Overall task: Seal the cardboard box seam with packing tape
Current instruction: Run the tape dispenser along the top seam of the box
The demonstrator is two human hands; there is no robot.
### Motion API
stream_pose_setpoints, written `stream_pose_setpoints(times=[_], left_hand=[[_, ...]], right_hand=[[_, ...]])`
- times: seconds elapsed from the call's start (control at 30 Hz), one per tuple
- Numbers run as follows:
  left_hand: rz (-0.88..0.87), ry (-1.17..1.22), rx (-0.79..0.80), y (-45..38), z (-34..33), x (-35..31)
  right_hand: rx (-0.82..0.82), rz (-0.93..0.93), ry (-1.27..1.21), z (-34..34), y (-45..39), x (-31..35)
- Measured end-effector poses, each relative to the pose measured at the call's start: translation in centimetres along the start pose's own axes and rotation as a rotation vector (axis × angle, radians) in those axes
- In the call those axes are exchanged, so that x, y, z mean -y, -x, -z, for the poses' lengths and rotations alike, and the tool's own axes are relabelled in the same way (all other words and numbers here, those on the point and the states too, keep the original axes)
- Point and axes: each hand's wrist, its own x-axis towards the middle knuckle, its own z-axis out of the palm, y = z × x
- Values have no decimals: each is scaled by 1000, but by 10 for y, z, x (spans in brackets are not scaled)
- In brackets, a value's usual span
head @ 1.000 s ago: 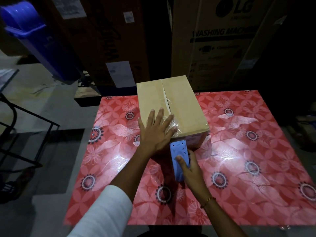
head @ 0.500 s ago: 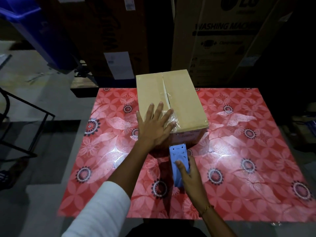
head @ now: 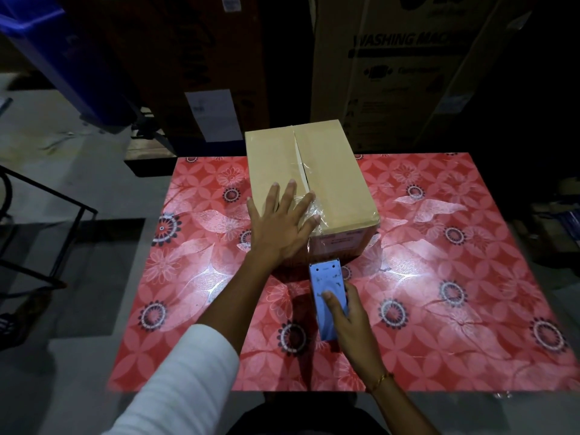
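A tan cardboard box (head: 339,183) stands on the red floral table (head: 439,277), its top seam running away from me. Clear packing tape (head: 314,208) covers the near part of the seam and folds down the front face. My left hand (head: 282,227) lies flat, fingers spread, on the box's near left corner beside the tape. My right hand (head: 348,312) grips a blue tape dispenser (head: 328,296) just below the box's front face, its head close to the box's bottom edge. The far half of the seam shows a gap between the flaps.
Large dark cartons, one printed "WASHING MACHINE" (head: 408,58), stand behind the table. A blue bin (head: 62,58) leans at the far left. A black metal frame (head: 47,215) stands on the floor to the left.
My right hand and the dispenser have slid a little toward me, away from the box's front face. The left hand stays pressed on the box. My head has tilted slightly.
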Motion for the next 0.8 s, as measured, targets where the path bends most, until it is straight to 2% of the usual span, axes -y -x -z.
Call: stream_pose_setpoints(times=[0.8], left_hand=[[-8,15,-38,2,-2,0]], right_hand=[[-72,-57,228,1,-11,23]])
